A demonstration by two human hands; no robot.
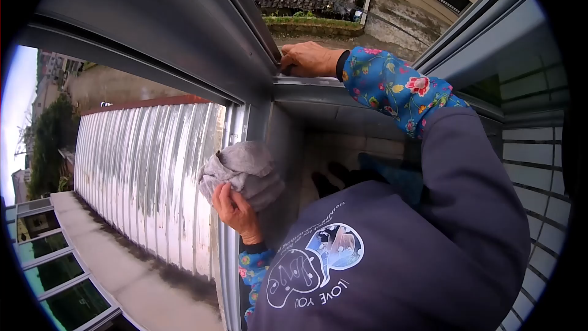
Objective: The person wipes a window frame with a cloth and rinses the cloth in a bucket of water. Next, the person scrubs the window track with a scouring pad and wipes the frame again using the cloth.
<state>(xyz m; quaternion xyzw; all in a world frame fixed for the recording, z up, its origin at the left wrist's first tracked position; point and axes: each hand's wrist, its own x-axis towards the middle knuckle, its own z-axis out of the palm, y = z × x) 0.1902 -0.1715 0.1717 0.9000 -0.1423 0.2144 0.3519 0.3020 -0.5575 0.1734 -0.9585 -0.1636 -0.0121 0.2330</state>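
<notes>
A crumpled grey cloth lies bunched against the window's corner post at the middle left. My left hand is closed on its near edge, the fingertips pressed into the folds. Farther up, my right hand rests on the metal window frame, its fingers curled over the inner corner of the opening. Both forearms wear blue flowered sleeve covers. The cloth hides part of the frame behind it.
Beyond the open window on the left lies a corrugated metal roof beside a concrete ledge. A dark panel spans the upper left. White tiled wall stands at the right. Dark shoes show on the floor below.
</notes>
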